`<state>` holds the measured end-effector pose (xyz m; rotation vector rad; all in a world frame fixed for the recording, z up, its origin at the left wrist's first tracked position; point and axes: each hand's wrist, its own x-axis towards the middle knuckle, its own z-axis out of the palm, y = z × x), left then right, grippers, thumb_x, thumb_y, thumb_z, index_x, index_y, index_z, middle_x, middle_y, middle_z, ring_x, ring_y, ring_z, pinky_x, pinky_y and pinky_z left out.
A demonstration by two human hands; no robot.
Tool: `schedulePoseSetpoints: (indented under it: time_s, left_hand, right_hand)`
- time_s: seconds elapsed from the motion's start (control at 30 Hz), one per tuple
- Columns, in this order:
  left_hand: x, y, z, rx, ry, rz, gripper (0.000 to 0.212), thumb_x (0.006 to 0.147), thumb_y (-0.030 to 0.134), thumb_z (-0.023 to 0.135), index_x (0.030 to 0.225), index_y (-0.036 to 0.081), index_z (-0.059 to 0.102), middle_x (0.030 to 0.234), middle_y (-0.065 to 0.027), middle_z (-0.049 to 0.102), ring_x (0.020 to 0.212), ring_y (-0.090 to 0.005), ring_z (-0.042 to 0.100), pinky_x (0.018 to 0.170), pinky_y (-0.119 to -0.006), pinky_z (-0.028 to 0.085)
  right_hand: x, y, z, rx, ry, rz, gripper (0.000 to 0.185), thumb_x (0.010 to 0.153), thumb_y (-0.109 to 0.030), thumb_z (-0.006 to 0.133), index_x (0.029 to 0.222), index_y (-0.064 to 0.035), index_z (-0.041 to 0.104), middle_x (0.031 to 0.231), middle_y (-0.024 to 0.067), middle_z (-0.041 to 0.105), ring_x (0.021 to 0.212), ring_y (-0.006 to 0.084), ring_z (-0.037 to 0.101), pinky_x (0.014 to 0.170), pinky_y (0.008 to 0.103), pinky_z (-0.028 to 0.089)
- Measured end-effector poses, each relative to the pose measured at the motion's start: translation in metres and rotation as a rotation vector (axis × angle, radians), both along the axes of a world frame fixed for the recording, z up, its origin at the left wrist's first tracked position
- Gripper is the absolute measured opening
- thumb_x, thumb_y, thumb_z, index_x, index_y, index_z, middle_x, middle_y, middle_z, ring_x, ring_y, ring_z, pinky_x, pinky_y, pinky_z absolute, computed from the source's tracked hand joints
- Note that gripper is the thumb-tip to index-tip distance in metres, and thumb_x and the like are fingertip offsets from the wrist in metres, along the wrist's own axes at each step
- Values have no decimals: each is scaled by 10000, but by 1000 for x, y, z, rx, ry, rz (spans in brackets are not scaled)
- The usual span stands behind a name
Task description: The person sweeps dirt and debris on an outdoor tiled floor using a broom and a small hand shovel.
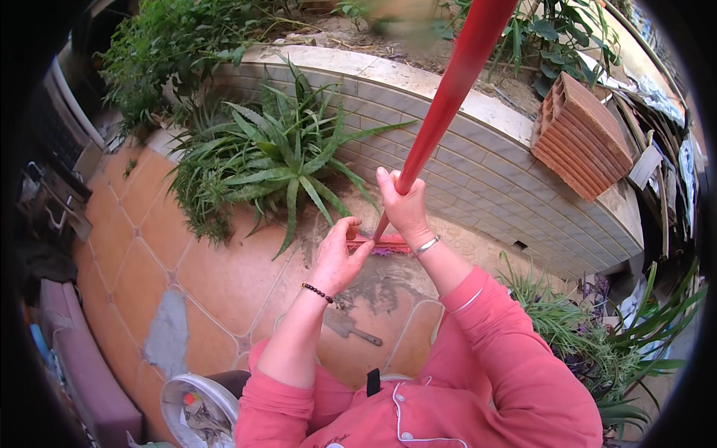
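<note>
My right hand (406,204) is closed around a red broom handle (445,101) that slants up towards the top right. Below it, the red broom head (386,243) rests on the floor by the foot of the tiled planter wall, with loose dirt around it. My left hand (340,255) is beside the lower part of the handle, its fingers curled but apart; nothing is seen in it. A trowel or scraper with a dark handle (365,336) lies on the orange floor tiles, in front of my legs. An aloe plant (294,168) grows to the left of the broom.
A white bucket (171,400) with rubbish in it stands at lower left, near a purple padded seat (92,364). A hollow clay brick (582,137) sits on the planter wall (386,73). Spiky plants (577,330) and stacked scraps (664,185) are at right.
</note>
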<state>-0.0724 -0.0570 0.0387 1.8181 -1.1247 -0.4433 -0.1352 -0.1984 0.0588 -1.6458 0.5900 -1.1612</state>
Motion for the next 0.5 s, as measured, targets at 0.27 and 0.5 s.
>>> schedulePoseSetpoints:
  time_s: [0.27,0.5]
  left_hand:
    - [-23,-55,-15,-116,125,-117,528,725,179,660,1172,43,415,1126,-174,516,1032,-304,517,858,-375,425]
    - [-63,-119,-58,-312,193,-105,532,747,156,614,1218,72,382,1144,-164,507,1052,-328,494,858,-390,406]
  right_hand:
    - [-18,16,28,-5,-167,-20,366,825,-136,603,521,-52,418,488,-52,381,480,40,316,420,239,292]
    - [-24,-20,-1,-217,-110,-266,370,832,-140,596,528,-46,409,485,-38,360,475,52,293,419,248,281]
